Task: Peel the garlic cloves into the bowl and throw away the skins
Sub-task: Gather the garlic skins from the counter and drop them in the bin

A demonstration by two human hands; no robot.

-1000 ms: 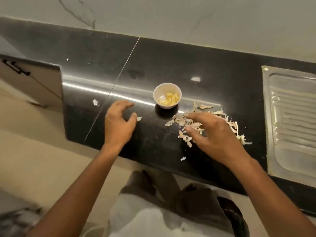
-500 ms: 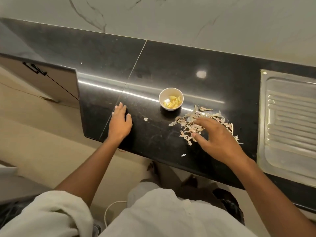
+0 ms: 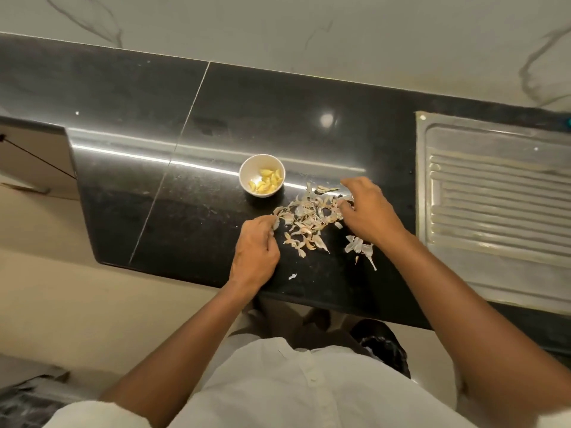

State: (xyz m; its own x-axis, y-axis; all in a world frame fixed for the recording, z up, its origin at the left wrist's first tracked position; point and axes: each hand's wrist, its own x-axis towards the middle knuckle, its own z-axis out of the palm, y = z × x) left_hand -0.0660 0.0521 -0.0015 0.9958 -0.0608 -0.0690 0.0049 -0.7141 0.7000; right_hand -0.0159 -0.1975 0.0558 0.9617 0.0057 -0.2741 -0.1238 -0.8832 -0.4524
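Observation:
A small white bowl [image 3: 247,168] stands on the black countertop [image 3: 185,211] and holds several peeled yellow garlic cloves [image 3: 266,181]. Just right of and in front of it lies a loose pile of papery garlic skins [image 3: 309,216]. My left hand [image 3: 255,251] is at the pile's left edge, fingers curled, pinching a skin piece at its fingertips. My right hand [image 3: 367,211] curls round the pile's right edge, thumb and fingers closing on skins. More skins [image 3: 358,246] lie by my right wrist, and one small scrap [image 3: 292,276] sits near the counter's front edge.
A ribbed steel sink drainboard [image 3: 494,196] fills the counter's right end. A marble wall [image 3: 309,32] runs behind. A cabinet door [image 3: 31,156] stands at the left, past the counter's cut corner. A seam [image 3: 173,156] crosses the countertop left of the bowl.
My left hand moved right from the counter's left part to the pile's left edge; the lone skin scrap that lay there is gone. My right hand shifted to the pile's far right side.

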